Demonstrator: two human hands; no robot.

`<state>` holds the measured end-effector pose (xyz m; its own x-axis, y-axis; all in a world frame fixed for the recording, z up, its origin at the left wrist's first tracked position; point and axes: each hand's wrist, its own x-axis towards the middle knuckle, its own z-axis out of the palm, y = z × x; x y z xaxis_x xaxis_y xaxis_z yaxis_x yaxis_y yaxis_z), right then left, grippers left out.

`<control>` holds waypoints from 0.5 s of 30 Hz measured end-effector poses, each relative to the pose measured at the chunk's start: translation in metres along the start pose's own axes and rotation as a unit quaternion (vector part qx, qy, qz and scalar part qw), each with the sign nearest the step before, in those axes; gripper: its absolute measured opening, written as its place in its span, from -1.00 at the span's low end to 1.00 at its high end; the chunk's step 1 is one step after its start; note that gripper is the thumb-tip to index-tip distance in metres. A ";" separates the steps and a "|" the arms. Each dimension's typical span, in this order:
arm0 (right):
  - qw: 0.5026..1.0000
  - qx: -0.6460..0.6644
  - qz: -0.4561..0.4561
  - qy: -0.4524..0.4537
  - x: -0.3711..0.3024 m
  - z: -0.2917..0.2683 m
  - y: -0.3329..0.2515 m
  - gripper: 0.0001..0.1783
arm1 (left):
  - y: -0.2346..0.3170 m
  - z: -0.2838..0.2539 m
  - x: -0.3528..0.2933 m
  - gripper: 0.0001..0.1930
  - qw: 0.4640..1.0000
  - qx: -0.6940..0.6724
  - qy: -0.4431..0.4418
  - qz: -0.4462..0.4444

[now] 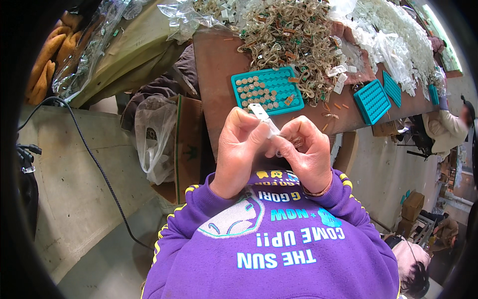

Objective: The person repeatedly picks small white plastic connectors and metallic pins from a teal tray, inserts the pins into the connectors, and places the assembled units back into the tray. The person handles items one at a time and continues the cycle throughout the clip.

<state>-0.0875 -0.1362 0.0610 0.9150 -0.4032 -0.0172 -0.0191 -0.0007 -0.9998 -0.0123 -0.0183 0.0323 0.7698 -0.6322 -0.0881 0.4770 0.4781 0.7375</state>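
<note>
Both my hands are raised close together in front of my chest, at the table's near edge. My left hand (238, 147) pinches a small white plastic casing (259, 112) between thumb and fingers, its long end tilted up and away from me. My right hand (306, 152) is closed at the casing's near end, its thumb and forefinger pressed together. A coil of thin wire (298, 141) shows between its fingers, mostly hidden. Just beyond the hands lies a teal tray (300, 103) with rows of small round pieces (256, 92) in its left part.
A heap of coiled wires with small boards (289, 40) covers the table (214, 65) behind the tray. White plastic parts (398, 45) pile up at the far right, near another teal tray (372, 102). A cardboard box (189, 149) with a plastic bag (154, 134) stands left. Other people are at the right.
</note>
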 end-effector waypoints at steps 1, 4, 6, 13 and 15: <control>1.000 0.000 -0.001 -0.003 0.000 0.000 0.000 -0.85 | 0.000 0.000 0.000 -0.83 1.000 0.000 -0.001 -0.003; 1.000 -0.019 -0.014 -0.012 0.001 -0.001 0.001 -0.85 | 0.000 -0.001 0.000 -0.84 1.000 -0.008 -0.008 -0.011; 1.000 -0.021 -0.012 -0.015 0.001 -0.002 0.001 -0.85 | -0.001 -0.002 -0.001 -0.84 1.000 0.007 -0.010 -0.008; 1.000 0.022 0.004 -0.006 -0.002 -0.001 0.006 -0.86 | -0.005 -0.006 -0.002 -0.79 0.994 0.099 -0.009 0.050; 0.999 0.044 0.007 -0.007 -0.001 0.001 0.009 -0.86 | -0.006 -0.007 -0.002 -0.78 0.993 0.103 -0.012 0.059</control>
<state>-0.0882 -0.1347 0.0521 0.9206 -0.3894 -0.0305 0.0032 0.0855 -0.9963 -0.0139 -0.0155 0.0241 0.8045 -0.5936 0.0214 0.2850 0.4173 0.8629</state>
